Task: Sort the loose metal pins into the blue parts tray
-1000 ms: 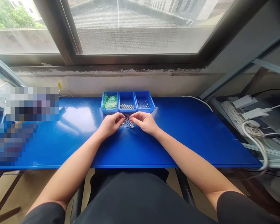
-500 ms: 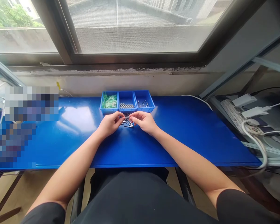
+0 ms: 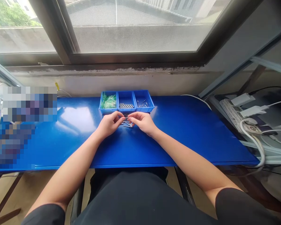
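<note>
Slim silver metal pins [image 3: 127, 126] on glossy blue table [image 3: 189, 134], between bare left hand [image 3: 109, 123] and right hand [image 3: 145, 123] (fingers curled, pinch contents untellable), likely handle light, stiff, slippery, best held mid-shaft.

Greenery [image 3: 11, 15] beyond a metal-framed window [image 3: 133, 39], and at the right a power strip [image 3: 229, 109] with white chargers [image 3: 243, 99].

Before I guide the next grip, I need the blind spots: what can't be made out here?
All in the head view:
Whatever the left hand and right hand may be pinching: too small, partly covered by the fingers.
Thin silver metal rods on the blue table: partly hidden by both hands; count unclear.
Small green pieces in the left blue plastic bin: overlapping, too small to separate.
Things at the table's left end: masked by pixelated patches.
</note>
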Tool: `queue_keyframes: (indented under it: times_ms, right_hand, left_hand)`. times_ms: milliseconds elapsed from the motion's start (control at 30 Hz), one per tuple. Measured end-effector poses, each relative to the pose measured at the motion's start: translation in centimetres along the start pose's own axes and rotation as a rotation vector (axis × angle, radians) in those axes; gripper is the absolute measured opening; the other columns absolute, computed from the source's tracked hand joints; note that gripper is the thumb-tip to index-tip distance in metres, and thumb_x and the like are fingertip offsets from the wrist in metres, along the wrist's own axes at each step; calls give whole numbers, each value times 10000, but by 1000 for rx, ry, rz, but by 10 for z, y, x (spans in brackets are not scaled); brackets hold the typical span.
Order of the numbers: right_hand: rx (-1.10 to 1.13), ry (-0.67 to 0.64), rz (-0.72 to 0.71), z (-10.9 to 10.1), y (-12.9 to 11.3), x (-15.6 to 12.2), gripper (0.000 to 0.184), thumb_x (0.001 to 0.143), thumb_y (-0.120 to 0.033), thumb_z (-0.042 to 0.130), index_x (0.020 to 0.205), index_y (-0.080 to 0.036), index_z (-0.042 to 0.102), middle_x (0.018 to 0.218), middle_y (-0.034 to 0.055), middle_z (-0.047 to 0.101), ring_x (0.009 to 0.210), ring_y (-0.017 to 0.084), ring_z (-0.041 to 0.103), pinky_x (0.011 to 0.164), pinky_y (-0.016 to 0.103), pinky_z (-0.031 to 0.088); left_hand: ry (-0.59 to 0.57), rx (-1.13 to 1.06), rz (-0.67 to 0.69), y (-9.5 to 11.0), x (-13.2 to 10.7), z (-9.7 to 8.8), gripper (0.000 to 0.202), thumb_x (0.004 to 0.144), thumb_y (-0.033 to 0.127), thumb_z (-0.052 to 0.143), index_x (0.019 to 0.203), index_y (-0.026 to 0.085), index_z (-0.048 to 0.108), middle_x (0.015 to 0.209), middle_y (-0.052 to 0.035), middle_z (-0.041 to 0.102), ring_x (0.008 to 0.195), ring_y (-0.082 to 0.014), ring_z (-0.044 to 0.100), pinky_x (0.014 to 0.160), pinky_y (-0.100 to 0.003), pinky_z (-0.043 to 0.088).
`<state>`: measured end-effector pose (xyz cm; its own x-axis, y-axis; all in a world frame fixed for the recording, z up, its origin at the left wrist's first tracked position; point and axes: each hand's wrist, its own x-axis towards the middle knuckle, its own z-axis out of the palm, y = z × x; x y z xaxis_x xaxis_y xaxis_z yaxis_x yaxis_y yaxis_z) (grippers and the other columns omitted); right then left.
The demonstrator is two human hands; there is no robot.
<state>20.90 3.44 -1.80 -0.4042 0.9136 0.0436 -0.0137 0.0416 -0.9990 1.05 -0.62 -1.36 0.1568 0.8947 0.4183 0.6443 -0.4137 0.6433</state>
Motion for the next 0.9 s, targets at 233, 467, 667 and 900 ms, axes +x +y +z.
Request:
queue_keyframes:
  times_ms: [233, 467, 667, 900]
  right_hand:
    - [33, -8, 19, 2, 0, 0, 417, 647, -479, 812, 871, -141, 715, 778, 66, 727, 676, 157, 662, 606, 286, 561]
    - [17, 18, 5, 5, -1, -2, 392, 646, -462, 812, 857, -145, 719, 751, 51, 717, 622, 136, 637, 593, 282, 557]
    - [-25, 54, -16, 0, -3, -1, 416, 659, -488, 802, 875, -143, 719, 806, 77, 732, 644, 148, 647, 597, 289, 556]
    - [-50, 36, -34, -1, -2, -1, 438, 673, -526, 786, 883, -148, 713, 808, 75, 731, 642, 146, 647, 611, 292, 559]
  left_hand:
    - [14, 31, 22, -3, 1, 2, 208, 937, 356, 555, 889, 173, 644, 618, 34, 595, 521, -86, 489, 540, -204, 394]
    - [-6, 15, 7, -3, 1, 2, 279, 945, 399, 538, 850, 167, 660, 605, 30, 592, 526, -88, 489, 535, -206, 389]
    - [4, -18, 33, -2, 0, 3, 203, 911, 355, 598, 983, 182, 674, 549, 68, 505, 483, -74, 437, 519, -195, 374]
    - [-17, 0, 39, 1, 1, -1, 223, 911, 371, 597, 914, 176, 704, 540, 53, 542, 480, -72, 441, 521, -199, 368]
